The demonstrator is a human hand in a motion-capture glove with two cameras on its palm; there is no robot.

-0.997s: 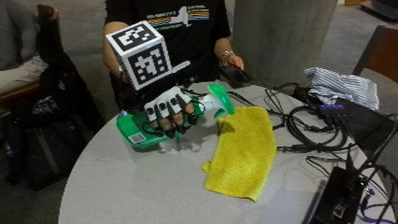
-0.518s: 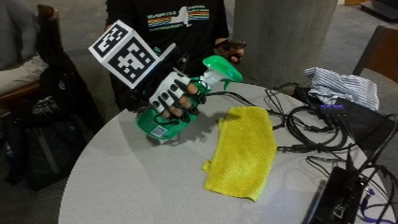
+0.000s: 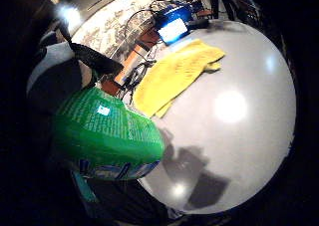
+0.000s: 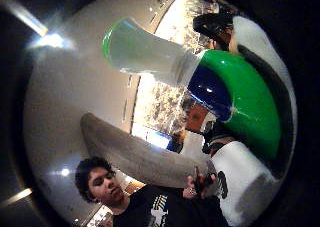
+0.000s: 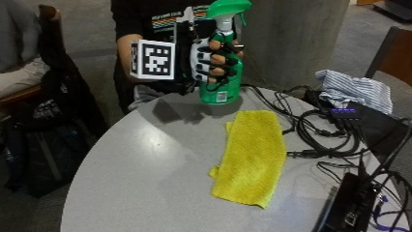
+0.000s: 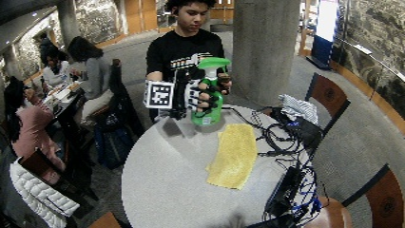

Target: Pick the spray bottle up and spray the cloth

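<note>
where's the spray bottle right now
In the outside view the green spray bottle is upright in the gloved right hand, lifted above the table's far edge, just beyond the yellow cloth.

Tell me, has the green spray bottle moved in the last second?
Yes. The spray bottle has risen off the table and now stands upright in the gloved right hand, beyond the yellow cloth.

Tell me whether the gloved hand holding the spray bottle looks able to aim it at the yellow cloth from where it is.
Probably yes. The right hand grips the spray bottle upright above the table's far edge, and the cloth lies flat and uncovered just in front, nothing between them.
</note>
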